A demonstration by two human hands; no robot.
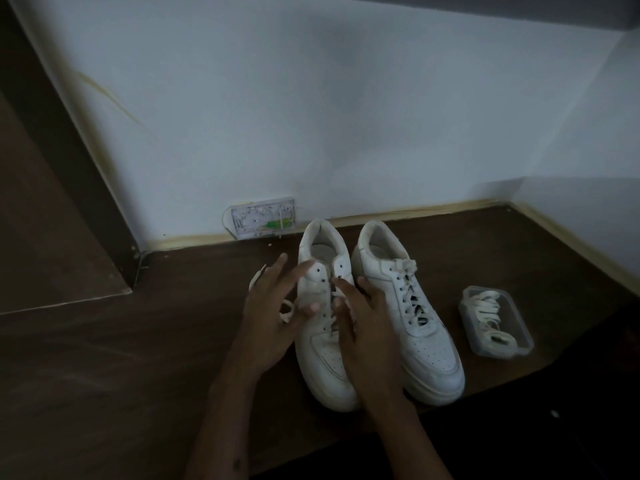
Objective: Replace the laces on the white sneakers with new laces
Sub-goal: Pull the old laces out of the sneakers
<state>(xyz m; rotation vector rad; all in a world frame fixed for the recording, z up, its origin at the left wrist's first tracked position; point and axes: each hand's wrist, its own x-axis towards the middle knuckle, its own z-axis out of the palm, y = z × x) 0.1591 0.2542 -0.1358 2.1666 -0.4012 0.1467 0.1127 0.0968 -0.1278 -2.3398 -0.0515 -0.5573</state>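
Two white sneakers stand side by side on the dark wooden floor, toes toward me. The left sneaker [323,358] has empty top eyelets, and its old lace [287,308] trails loose to its left. My left hand [273,306] hovers beside it with fingers spread and the thumb touching the sneaker's side. My right hand [363,317] rests on this sneaker, thumb along the lacing and fingers curled over its right edge. The right sneaker [419,327] is fully laced. A clear plastic box [516,348] with new cream laces [488,311] sits further right.
A white wall runs behind the sneakers with a pale skirting strip. A small clear wall box [263,218] with wiring sits low on the wall. A dark wooden step or panel [62,237] rises at the left.
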